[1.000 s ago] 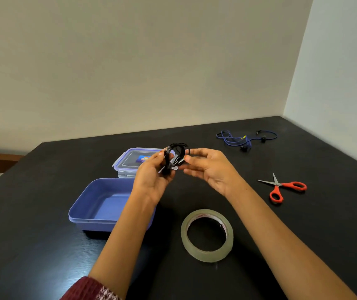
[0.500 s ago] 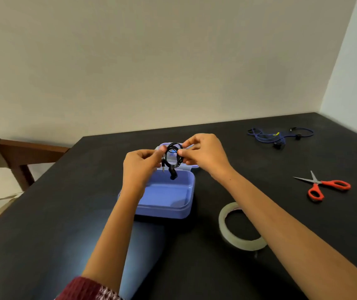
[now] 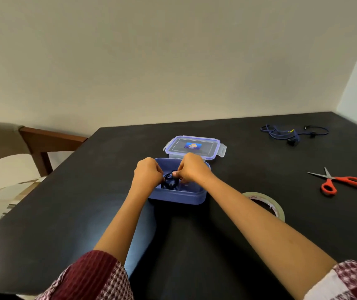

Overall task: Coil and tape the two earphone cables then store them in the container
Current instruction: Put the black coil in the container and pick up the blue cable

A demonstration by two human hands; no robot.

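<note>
A coiled black earphone cable sits low inside the open blue container at the table's middle. My left hand and my right hand are both down in the container, fingers curled and pinching the coil from either side. A second, blue earphone cable lies loose and uncoiled at the far right of the table. A roll of clear tape lies flat just right of my right forearm, which partly hides it.
The container's clear lid with a blue label lies right behind the container. Orange-handled scissors lie to the right. A wooden chair stands past the table's left edge. Walls close the back and right.
Both hands have carried the black coil from above the table down into the blue container. The camera has turned left, so the scissors, tape and blue cable sit further right in view.
</note>
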